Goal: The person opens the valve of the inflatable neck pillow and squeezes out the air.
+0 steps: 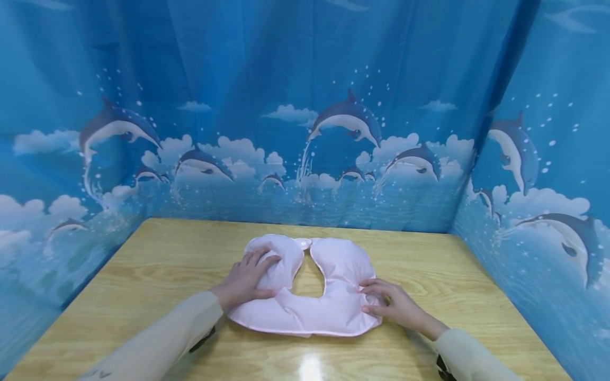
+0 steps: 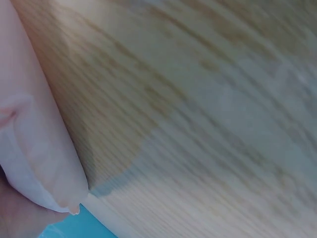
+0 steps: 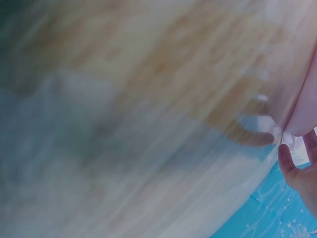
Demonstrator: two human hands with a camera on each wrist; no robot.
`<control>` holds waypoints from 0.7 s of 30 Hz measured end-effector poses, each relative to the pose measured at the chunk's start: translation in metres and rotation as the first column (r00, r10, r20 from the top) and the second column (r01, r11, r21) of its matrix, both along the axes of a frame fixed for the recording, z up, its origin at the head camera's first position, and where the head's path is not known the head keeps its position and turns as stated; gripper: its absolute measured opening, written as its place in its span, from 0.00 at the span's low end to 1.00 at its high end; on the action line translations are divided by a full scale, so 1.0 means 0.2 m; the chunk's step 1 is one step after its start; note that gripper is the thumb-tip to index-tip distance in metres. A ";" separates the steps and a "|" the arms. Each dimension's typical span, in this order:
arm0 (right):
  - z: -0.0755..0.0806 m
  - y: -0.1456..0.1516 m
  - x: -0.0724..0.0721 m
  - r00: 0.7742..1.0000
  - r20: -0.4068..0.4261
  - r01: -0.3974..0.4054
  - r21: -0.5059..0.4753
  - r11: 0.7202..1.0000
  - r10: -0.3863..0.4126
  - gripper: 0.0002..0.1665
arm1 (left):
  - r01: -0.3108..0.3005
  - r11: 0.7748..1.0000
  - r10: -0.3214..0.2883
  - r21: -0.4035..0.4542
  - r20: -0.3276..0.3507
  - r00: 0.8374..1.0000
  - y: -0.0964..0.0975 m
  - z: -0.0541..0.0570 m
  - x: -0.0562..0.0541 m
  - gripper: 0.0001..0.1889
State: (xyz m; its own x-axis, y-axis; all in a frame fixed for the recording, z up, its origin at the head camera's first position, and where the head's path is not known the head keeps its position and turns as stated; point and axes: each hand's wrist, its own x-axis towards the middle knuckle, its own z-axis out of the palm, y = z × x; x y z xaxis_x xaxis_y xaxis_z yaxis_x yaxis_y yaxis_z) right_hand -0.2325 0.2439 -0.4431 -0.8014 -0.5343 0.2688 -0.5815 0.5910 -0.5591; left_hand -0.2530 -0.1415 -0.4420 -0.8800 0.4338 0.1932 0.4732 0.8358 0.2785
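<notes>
A pale pink inflated neck pillow (image 1: pixel 310 315), U-shaped, lies on the wooden table with its two ends pointing away from me. A small white fastener (image 1: pixel 303 243) bridges those ends. My left hand (image 1: pixel 248 278) rests on the pillow's left arm with the fingers spread over the top and the thumb lower down. At the right side, my right hand (image 1: pixel 393 302) touches the edge, thumb and fingers apart around a clear patch that looks like a valve (image 1: pixel 373 300). In the right wrist view, its thumb (image 3: pixel 286 161) is right at the pillow's edge.
The wood-grained table (image 1: pixel 157 264) reaches back to a blue curtain (image 1: pixel 267 53) printed with dolphins and clouds, which also hangs along both sides. Light-coloured sleeves (image 1: pixel 157 333) cover both forearms. A bright reflection shows on the table's near part.
</notes>
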 end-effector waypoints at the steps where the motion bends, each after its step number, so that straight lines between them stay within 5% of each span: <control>1: 0.00 0.00 0.00 1.000 0.002 0.000 0.001 1.000 0.000 0.18 | -0.004 1.000 0.004 0.001 0.009 1.000 0.00 0.00 0.00 0.42; 21: -0.01 -0.01 -0.01 0.995 -0.096 -0.032 0.024 0.999 0.034 0.16 | -0.016 1.000 0.017 -0.017 0.035 0.999 0.01 -0.01 -0.01 0.40</control>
